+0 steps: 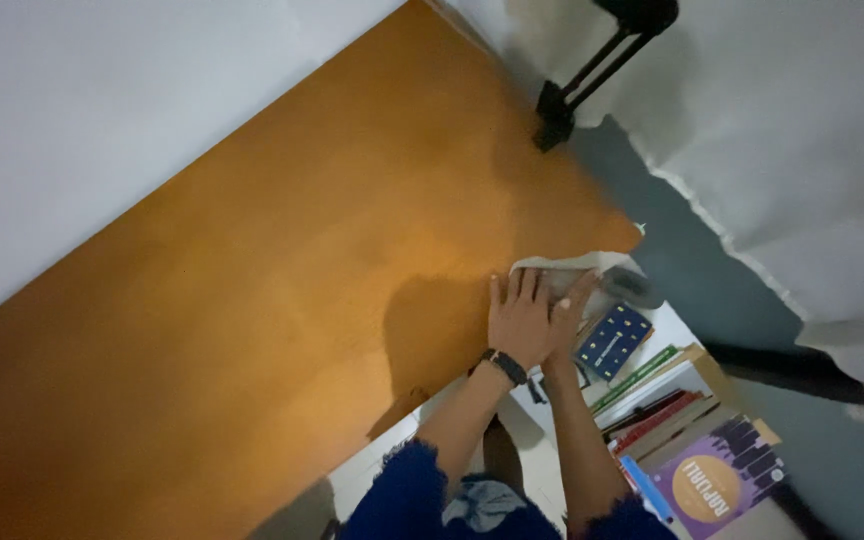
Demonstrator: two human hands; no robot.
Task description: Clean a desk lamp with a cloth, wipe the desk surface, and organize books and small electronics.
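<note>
Head view: we press both hands onto a pale cloth (pixel 564 268) at the edge of the orange wooden surface (pixel 282 270). Our left hand (pixel 519 322), a dark band at its wrist, lies flat with fingers spread; our right hand (pixel 570 315) overlaps it, fingers flat on the cloth. Neither grip closes around anything. Just beside them lies a dark blue book (pixel 613 341), with stacked books (pixel 672 410) below.

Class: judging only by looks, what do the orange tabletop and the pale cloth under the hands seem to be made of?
The orange-brown tabletop looks like wood or wood laminate with a smooth satin finish: it shows an even colour and a soft glow of light. The pale cloth under the left hand and right hand looks like soft matt fabric, as it is folded and rumpled.
</note>
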